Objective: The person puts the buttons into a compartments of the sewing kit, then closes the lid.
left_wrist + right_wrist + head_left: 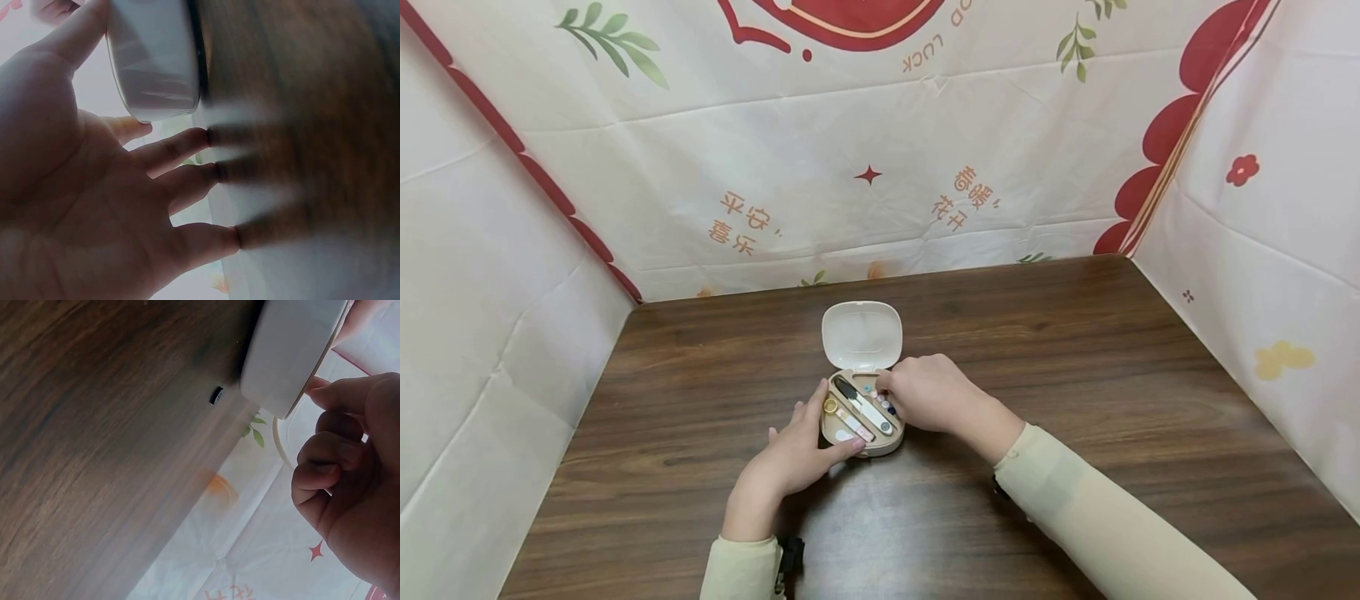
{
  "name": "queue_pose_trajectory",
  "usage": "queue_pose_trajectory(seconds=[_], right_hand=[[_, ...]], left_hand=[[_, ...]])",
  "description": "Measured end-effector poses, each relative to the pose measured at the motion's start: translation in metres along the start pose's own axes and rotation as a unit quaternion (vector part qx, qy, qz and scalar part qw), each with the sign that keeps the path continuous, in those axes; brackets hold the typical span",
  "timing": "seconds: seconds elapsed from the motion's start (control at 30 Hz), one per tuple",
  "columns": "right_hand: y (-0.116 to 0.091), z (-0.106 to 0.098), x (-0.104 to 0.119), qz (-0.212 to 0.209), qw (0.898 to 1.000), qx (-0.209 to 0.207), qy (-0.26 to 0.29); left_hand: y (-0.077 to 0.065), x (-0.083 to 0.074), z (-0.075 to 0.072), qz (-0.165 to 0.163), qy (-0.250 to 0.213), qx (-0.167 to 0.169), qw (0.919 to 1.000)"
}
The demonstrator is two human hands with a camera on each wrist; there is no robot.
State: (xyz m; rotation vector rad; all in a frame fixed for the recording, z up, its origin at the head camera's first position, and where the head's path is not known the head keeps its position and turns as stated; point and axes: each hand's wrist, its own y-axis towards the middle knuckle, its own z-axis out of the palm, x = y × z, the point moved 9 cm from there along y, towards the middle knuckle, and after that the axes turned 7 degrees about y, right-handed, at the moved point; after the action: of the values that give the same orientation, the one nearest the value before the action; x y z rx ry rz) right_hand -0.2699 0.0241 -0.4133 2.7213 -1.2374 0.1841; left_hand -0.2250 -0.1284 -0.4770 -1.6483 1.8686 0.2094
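Observation:
A small beige sewing kit (880, 447) stands on the table, its white lid (862, 335) swung up at the back. Inside lie black-and-white snips (865, 407), a folded pale tape (854, 423), a gold ring-like piece (831, 406) and several small buttons (885, 403). My left hand (793, 450) rests against the kit's left and front, thumb and forefinger touching its edge, the other fingers spread. The right hand (932, 392) reaches over the kit's right rim into the button compartment. Its other fingers are curled; the kit hides its fingertips and anything between them.
A small dark round piece (217, 395) lies on the wooden table (700, 375) beside the kit in the right wrist view. White printed cloth (820, 167) hangs behind the table and along both sides.

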Motion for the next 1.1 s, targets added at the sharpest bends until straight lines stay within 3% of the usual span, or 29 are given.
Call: queue_pose_trajectory(seconds=[0.73,1.1], right_hand=[[-0.005,-0.002,-0.004,0.008,1.000,-0.009,-0.021],[-0.013,-0.012,-0.028,0.073,0.997,-0.004,-0.005]], left_hand=[[0.001,0.002,0.002,-0.002,-0.002,0.000,1.0000],[0.002,0.001,0.002,-0.002,-0.003,0.001,1.0000]])
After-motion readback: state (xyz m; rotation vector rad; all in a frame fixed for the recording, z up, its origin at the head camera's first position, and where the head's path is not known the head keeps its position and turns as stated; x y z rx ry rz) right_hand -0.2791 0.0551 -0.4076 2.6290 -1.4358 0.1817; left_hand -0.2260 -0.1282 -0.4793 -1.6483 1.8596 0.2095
